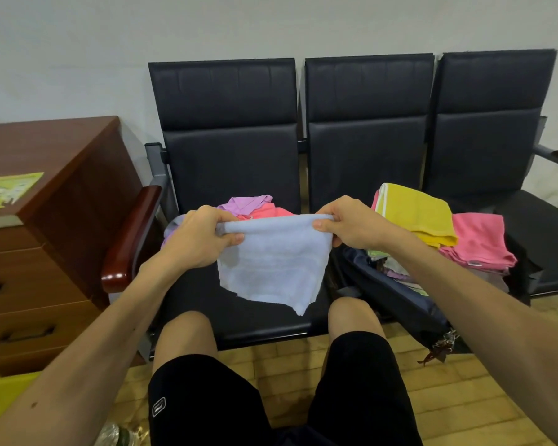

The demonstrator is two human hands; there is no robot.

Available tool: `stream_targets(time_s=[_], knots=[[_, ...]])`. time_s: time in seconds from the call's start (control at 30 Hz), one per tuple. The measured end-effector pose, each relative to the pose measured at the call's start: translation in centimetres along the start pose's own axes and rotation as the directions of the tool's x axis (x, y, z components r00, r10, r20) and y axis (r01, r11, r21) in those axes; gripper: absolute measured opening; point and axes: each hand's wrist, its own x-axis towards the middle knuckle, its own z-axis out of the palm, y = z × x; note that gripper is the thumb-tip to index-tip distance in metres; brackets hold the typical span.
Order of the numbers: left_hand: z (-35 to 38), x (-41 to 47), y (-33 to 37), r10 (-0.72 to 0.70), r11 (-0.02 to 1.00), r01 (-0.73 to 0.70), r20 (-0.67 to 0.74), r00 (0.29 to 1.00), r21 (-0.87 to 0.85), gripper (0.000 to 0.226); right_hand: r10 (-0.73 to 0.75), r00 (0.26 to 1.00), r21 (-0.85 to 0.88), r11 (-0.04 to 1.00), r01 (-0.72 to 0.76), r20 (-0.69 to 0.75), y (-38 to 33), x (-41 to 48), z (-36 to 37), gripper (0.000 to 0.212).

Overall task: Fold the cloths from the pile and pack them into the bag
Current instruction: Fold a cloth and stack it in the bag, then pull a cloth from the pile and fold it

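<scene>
A pale blue cloth held up in the middle of the frame.

The left hand and the right hand each pinch one top corner, hands apart, and the cloth hangs above the black seat. Behind it lies the pile; at the right, the open dark bag, a yellow towel and a pink towel.

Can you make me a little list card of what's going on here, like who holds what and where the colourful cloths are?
left hand: pinches the top left corner of the light blue cloth
right hand: pinches its top right corner
light blue cloth: hangs in the air over the left seat
pile: purple and coral cloths behind the hands on the left seat
bag: dark, open, on the middle seat, cloths inside
yellow cloth: folded, right of the bag
pink cloth: folded, beside the yellow one
</scene>
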Motion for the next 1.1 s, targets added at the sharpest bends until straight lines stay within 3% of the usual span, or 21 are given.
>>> stream_targets(time_s=[0.17,0.33,0.4,0.47,0.53,0.67,0.77,0.83,0.87,0.9,0.97,1.03,1.1], knots=[[0.3,0.2,1.6,0.031,0.999,-0.032,-0.029,0.999,-0.015,0.011,0.016,1.000,0.103,0.995,-0.016,0.000,1.9,-1.1,-0.1,0.026],[1.3,1.1,5.0,0.224,0.968,-0.227,-0.043,0.974,-0.105,0.008,0.063,0.995,0.355,0.931,-0.085,0.074,6.0,-4.4,-2.2,0.026],[2.1,1.8,6.8,0.325,0.925,-0.314,0.016,0.946,-0.212,0.010,0.077,0.997,0.575,0.815,-0.072,0.017,7.7,-5.9,-3.3,0.028],[3.2,2.5,9.1,0.418,0.842,-0.371,0.039,0.908,-0.391,0.011,0.173,0.983,0.816,0.576,-0.052,-0.060,9.0,-7.4,-3.7,0.044],[4.7,3.5,12.2,0.454,0.771,-0.389,0.005,0.891,-0.504,0.012,0.205,0.978,0.906,0.421,-0.047,-0.045,10.8,-9.2,-3.1,0.060],[9.5,6.8,17.1,0.478,0.773,-0.427,-0.012,0.878,-0.469,0.009,0.265,0.963,0.915,0.399,-0.058,-0.054,13.3,-12.1,-1.1,0.053],[14.1,9.6,19.4,0.375,0.816,-0.322,0.016,0.927,-0.480,0.006,0.436,0.893,0.964,0.265,-0.010,-0.111,15.3,-13.5,-2.1,0.036],[17.0,10.9,21.1,0.208,0.789,-0.116,0.085,0.974,-0.604,0.009,0.550,0.823,0.972,0.233,0.014,-0.144,16.9,-14.3,-3.0,0.028],[18.5,11.5,22.1,0.134,0.724,0.031,0.184,0.974,-0.689,0.012,0.602,0.783,0.974,0.226,0.020,-0.156,17.9,-14.7,-3.5,0.025],[19.8,11.6,22.8,0.100,0.620,0.193,0.320,0.942,-0.760,0.020,0.652,0.737,0.969,0.247,0.015,-0.177,18.6,-15.0,-3.9,0.022],[22.8,12.2,24.6,0.168,0.432,0.455,0.565,0.808,-0.779,0.049,0.735,0.632,0.940,0.341,-0.029,-0.247,20.9,-15.6,-5.2,0.018],[25.7,12.9,26.0,0.307,0.461,0.470,0.632,0.712,-0.753,0.077,0.761,0.565,0.879,0.460,-0.123,-0.318,23.4,-16.0,-6.8,0.016],[27.9,14.4,27.7,0.414,0.562,0.368,0.637,0.651,-0.741,0.082,0.749,0.546,0.811,0.550,-0.199,-0.374,26.3,-15.9,-8.7,0.013]])
